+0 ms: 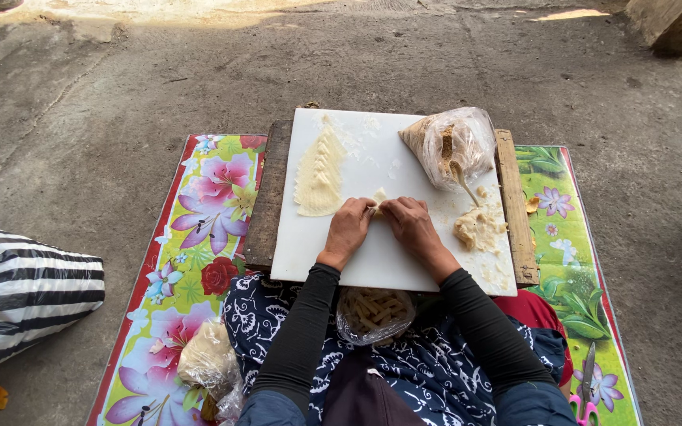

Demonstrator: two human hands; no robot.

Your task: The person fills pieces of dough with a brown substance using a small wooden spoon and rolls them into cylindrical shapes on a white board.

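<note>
The person sits on the ground with a white cutting board point(372, 252) resting on a wooden plank point(266, 197) across the lap. Both hands meet near the middle of the board. The left hand point(349, 225) and the right hand point(408, 221) each pinch a small piece of pale dough wrapper point(377, 198), the fingers closed on it from either side, thumbs and fingertips nearly touching one another.

At about ten o'clock from the hands lies a stack of triangular wrappers point(320, 177), fanned in overlapping layers, close to the left hand but not touching it. At two o'clock stands a clear plastic bag point(451, 142) with a spoon point(461, 180) poking out of its mouth. At three o'clock, just beside the right wrist, sits a lump of pale filling point(479, 229) on the board.

At six o'clock, on the lap below the board's near edge, a small plastic bag of finished rolls point(372, 312) rests on the dark patterned cloth. Under everything spreads a floral mat point(199, 237). Another bag point(208, 363) lies on it at seven o'clock, and a pair of scissors point(586, 386) at four o'clock. A striped bag point(25, 292) sits on the concrete floor, well apart at nine o'clock.
</note>
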